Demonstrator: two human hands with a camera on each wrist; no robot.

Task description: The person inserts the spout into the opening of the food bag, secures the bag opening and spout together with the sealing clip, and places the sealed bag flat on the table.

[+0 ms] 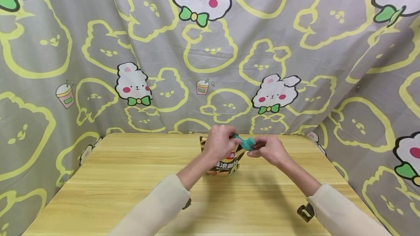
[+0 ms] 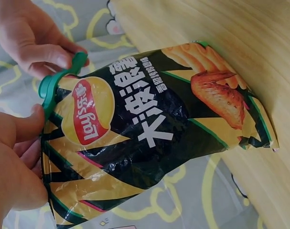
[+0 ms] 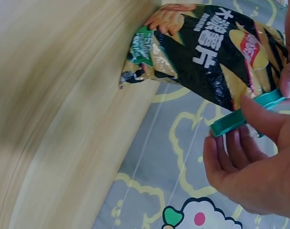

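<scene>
A black and gold chip bag (image 2: 145, 129) with a Lay's logo stands on the table, its lower end touching the wood. Across its top edge lies a teal bag clip (image 3: 250, 112), seen at an angle. My left hand (image 1: 220, 141) grips the top of the bag, its thumb on one end of the clip. From the other side, my right hand (image 1: 270, 150) pinches the clip between thumb and curled fingers. In the head view the left forearm and hand cover part of the bag. The left wrist view shows both hands at the bag's top.
The wooden table (image 1: 131, 177) ends at a back edge just behind the bag. A grey curtain (image 1: 157, 57) with cartoon bunnies hangs behind and along both sides. Dark straps (image 1: 306, 212) show at the sleeve cuffs.
</scene>
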